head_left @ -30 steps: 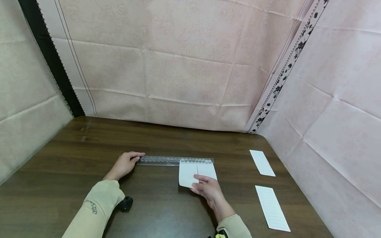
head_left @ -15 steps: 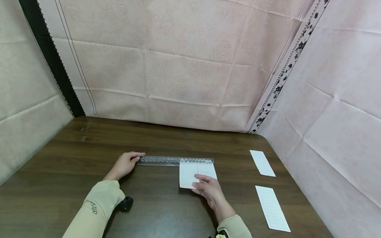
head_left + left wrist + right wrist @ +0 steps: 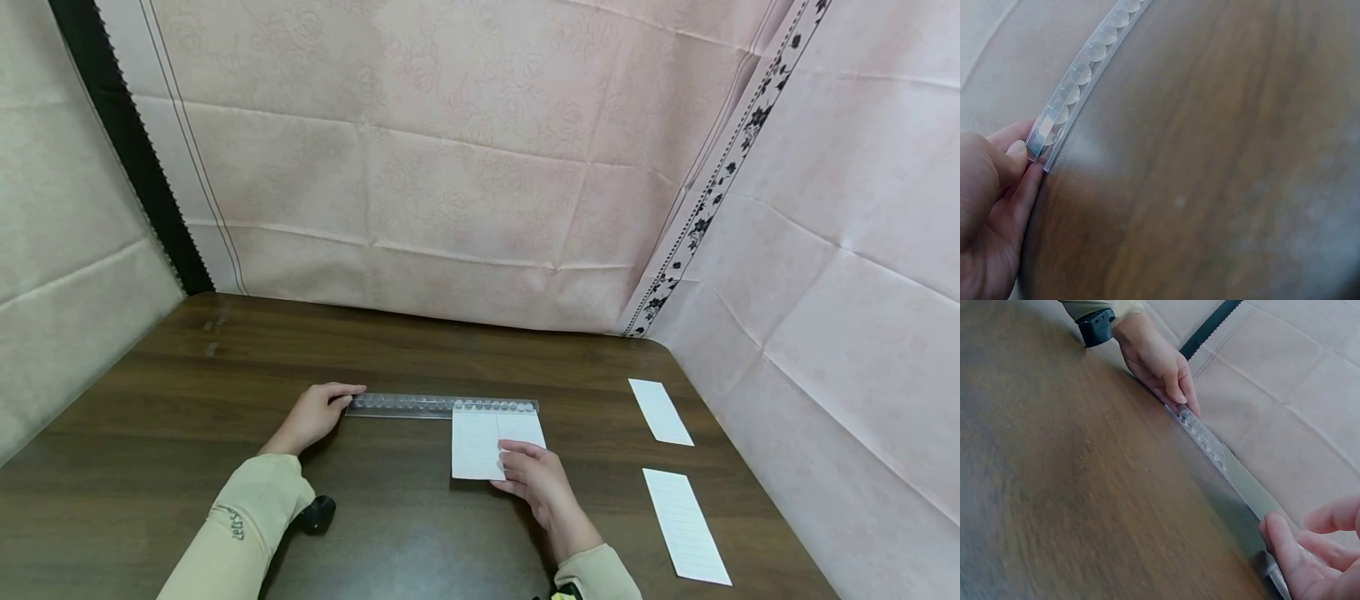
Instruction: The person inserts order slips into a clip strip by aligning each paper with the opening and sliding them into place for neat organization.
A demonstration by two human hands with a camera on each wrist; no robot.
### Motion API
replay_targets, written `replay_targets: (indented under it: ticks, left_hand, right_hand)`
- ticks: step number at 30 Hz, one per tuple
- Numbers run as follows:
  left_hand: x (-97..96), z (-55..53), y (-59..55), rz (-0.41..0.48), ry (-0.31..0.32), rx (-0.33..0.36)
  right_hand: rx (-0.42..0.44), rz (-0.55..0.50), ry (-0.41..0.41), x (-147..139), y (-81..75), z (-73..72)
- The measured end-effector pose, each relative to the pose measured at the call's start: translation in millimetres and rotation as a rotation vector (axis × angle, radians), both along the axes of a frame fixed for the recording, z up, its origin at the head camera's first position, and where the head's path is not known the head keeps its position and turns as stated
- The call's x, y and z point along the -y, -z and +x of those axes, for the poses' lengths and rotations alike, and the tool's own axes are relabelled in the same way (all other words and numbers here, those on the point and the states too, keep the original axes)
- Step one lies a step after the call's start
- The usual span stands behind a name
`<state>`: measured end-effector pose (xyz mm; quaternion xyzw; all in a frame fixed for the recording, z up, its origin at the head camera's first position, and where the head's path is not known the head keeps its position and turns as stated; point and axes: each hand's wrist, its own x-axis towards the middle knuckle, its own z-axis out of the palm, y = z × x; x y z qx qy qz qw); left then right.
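Observation:
A clear plastic strip (image 3: 405, 406), like a ruler with a row of round shapes along it, lies across the table. My left hand (image 3: 317, 417) pinches its left end; in the left wrist view the thumb and fingers of that hand (image 3: 997, 187) grip the strip's corner (image 3: 1079, 78). A white sheet of paper (image 3: 476, 442) with faint lines meets the strip's right part at its far edge. My right hand (image 3: 536, 483) pinches the paper near its close right corner, and the right wrist view has the thumb below the sheet (image 3: 1250, 487). The paper's near edge appears lifted off the table.
Two white paper slips lie at the right of the brown table (image 3: 187, 467), a smaller slip (image 3: 662, 412) at the back and a longer lined slip (image 3: 686, 527) nearer. Pale cloth walls (image 3: 420, 183) stand along the back and both sides.
My right hand has slid slightly right along the paper's near edge, uncovering more of the sheet. That edge has shifted a little toward me. The left hand and the strip stay put.

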<state>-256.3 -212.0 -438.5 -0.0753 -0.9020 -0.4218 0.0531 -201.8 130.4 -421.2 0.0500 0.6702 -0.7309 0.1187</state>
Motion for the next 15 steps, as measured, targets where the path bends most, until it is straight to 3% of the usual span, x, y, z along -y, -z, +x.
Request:
replay_targets:
  ticks: [15]
  left_hand:
    - [1.5, 0.5, 0.3, -0.001, 0.002, -0.014]
  right_hand:
    - [-0.019, 0.013, 0.008, -15, -3.7, 1.5]
